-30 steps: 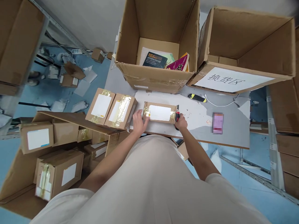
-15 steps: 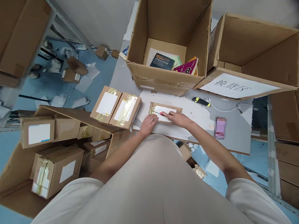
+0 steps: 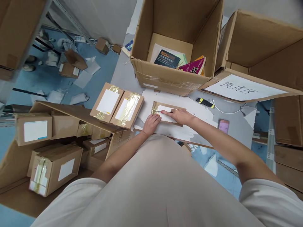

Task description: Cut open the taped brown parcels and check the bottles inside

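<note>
Apparently being slit, a taped parcel lies on the table under a cutter gripped in the right hand, forefinger outstretched; the left hand, fingers close together, rests at its near edge. A shallow stroke seems called for next.

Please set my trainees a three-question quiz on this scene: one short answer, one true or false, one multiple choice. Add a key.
1. Short answer: which hand holds the red-ended tool over the small box?
2. True or false: the dark book lies in the carton with the handwritten sign.
3. Multiple choice: how many labelled boxes stand side by side just left of the small box? A: one. B: two. C: four.

Key:
1. The right hand.
2. False: the dark book lies in the large carton left of the signed carton.
3. B.
</note>
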Demonstrator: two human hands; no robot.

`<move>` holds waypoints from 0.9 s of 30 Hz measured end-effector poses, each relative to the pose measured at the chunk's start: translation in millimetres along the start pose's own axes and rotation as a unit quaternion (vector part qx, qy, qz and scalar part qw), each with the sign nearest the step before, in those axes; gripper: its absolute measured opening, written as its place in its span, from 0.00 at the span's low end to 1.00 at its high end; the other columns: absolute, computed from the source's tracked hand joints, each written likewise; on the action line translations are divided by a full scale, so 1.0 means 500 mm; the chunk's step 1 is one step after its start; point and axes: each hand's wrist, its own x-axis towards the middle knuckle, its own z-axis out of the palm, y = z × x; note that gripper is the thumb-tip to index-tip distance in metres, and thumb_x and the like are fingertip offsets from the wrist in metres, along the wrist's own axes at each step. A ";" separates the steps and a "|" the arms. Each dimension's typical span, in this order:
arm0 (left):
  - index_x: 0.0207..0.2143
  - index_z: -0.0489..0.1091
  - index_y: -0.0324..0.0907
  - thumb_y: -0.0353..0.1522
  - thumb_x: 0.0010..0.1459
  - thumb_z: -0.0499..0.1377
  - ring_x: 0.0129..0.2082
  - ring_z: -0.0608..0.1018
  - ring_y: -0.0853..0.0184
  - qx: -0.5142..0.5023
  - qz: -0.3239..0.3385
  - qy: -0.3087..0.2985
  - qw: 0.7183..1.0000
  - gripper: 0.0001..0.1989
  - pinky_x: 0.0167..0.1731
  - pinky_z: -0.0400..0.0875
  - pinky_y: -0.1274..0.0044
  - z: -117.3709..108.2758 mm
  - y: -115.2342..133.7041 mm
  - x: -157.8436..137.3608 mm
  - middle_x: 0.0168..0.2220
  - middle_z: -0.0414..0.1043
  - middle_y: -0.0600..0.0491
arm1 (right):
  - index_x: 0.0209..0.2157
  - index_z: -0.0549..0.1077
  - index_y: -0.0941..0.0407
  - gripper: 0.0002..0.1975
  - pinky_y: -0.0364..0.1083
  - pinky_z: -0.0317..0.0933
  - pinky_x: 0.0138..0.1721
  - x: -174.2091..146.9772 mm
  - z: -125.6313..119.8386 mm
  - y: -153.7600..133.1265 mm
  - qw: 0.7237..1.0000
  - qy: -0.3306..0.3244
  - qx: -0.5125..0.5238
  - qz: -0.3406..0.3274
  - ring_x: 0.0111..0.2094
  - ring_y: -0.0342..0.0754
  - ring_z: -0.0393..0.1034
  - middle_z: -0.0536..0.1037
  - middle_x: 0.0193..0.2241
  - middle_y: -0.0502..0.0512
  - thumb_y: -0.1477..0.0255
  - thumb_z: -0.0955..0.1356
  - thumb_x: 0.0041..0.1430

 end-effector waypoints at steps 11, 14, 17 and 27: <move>0.49 0.69 0.43 0.30 0.65 0.49 0.55 0.71 0.62 -0.031 -0.026 -0.022 0.999 0.14 0.54 0.62 0.63 0.011 -0.004 -0.004 0.48 0.74 0.45 | 0.66 0.43 0.42 0.31 0.49 0.62 0.40 0.004 -0.039 -0.018 1.000 -0.022 0.007 -0.002 0.45 0.57 0.72 0.74 0.44 0.64 0.78 0.54 0.65; 0.50 0.68 0.44 0.30 0.65 0.49 0.54 0.71 0.62 -0.025 -0.018 -0.028 0.999 0.14 0.54 0.63 0.63 0.008 -0.004 -0.004 0.48 0.74 0.45 | 0.66 0.42 0.41 0.32 0.49 0.62 0.40 0.003 -0.039 -0.015 0.999 -0.028 0.022 -0.007 0.45 0.57 0.73 0.75 0.44 0.63 0.78 0.54 0.64; 0.49 0.69 0.43 0.30 0.65 0.49 0.54 0.71 0.62 -0.014 -0.023 -0.028 0.999 0.14 0.54 0.63 0.63 0.006 -0.003 -0.002 0.48 0.74 0.46 | 0.66 0.43 0.41 0.32 0.50 0.61 0.41 0.010 -0.040 -0.019 0.999 -0.018 0.027 0.005 0.47 0.57 0.72 0.75 0.46 0.63 0.78 0.54 0.64; 0.50 0.69 0.44 0.31 0.65 0.48 0.54 0.72 0.62 -0.017 -0.020 -0.040 0.999 0.14 0.54 0.64 0.64 0.007 -0.008 -0.003 0.48 0.74 0.45 | 0.66 0.40 0.42 0.33 0.50 0.61 0.42 0.004 -0.014 -0.004 0.998 -0.015 0.055 -0.010 0.46 0.57 0.72 0.74 0.47 0.64 0.77 0.55 0.64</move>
